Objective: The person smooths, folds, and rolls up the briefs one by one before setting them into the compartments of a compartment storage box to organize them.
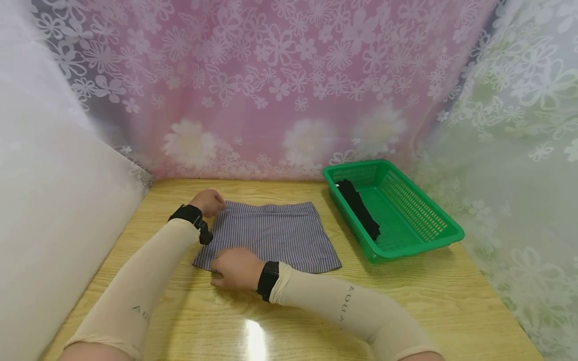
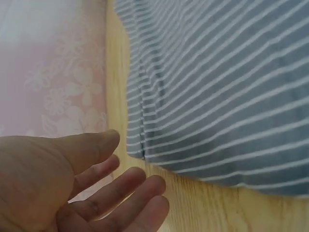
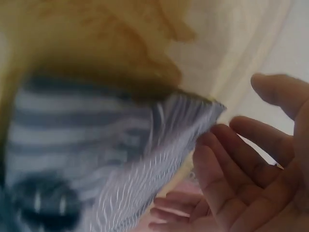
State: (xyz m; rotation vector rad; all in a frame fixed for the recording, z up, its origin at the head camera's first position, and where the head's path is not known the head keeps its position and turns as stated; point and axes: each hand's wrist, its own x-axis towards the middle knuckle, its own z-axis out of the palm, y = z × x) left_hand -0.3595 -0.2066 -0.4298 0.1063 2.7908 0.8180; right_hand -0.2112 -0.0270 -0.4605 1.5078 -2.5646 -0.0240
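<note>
A blue-grey garment with thin white stripes (image 1: 275,233) lies flat on the wooden table, a seamed band along its far edge. At its far left corner is my left hand (image 1: 208,203); the left wrist view shows the fingers (image 2: 104,191) loosely bent beside the corner, with no cloth between them. My right hand (image 1: 238,269) is over the near left part of the garment. In the right wrist view its fingers (image 3: 231,164) are spread, fingertips right at the garment's corner (image 3: 193,113), thumb apart from it.
To the right stands a green plastic basket (image 1: 417,248) with perforated sides. A folded black cloth item (image 1: 358,208) lies inside along its left wall. A pink floral curtain (image 1: 271,100) hangs behind the table (image 1: 203,321), and pale sheets flank both sides.
</note>
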